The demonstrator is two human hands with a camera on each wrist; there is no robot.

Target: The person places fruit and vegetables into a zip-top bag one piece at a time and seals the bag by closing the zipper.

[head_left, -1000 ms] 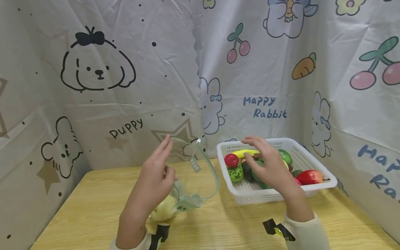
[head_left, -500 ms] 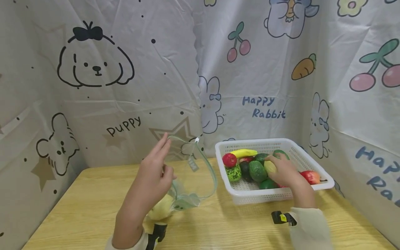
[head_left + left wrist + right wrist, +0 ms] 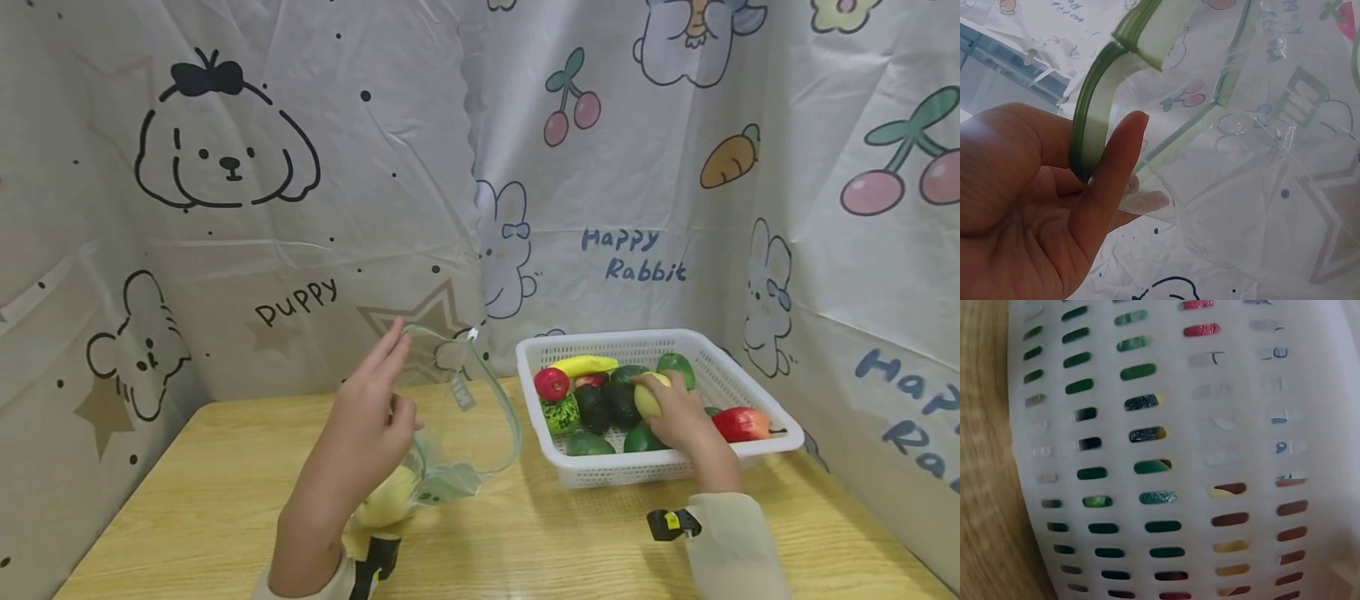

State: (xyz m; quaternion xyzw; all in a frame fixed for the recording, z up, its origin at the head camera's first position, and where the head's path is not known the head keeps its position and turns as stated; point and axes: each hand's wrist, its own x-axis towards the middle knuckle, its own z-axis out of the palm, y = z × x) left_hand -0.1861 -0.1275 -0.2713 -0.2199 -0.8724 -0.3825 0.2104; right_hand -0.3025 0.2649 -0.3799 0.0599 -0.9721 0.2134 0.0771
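In the head view my left hand (image 3: 371, 417) holds up a clear zip bag (image 3: 483, 437) with a green-edged mouth that stands wide apart. The left wrist view shows thumb and fingers pinching the bag's green rim (image 3: 1092, 115). A pale yellow fruit (image 3: 386, 498) lies low in the bag, partly behind my wrist. My right hand (image 3: 681, 415) reaches into a white plastic basket (image 3: 607, 475) and grips a pale yellow-green fruit (image 3: 651, 395). The basket's slotted wall (image 3: 1172, 450) nearly fills the right wrist view and mostly hides that hand.
Around my right hand in the basket lie a banana (image 3: 585, 366), a small red fruit (image 3: 552, 384), a speckled green ball (image 3: 561, 414), dark avocados (image 3: 594, 408), green pieces (image 3: 590, 443) and a red pear-shaped fruit (image 3: 742, 424). A printed curtain (image 3: 360, 208) closes off the table's back and sides.
My right hand has moved right and down into the basket, onto the pale yellow-green fruit. A green piece has shifted to the basket's front, uncovering a dark avocado. The left hand stays put.
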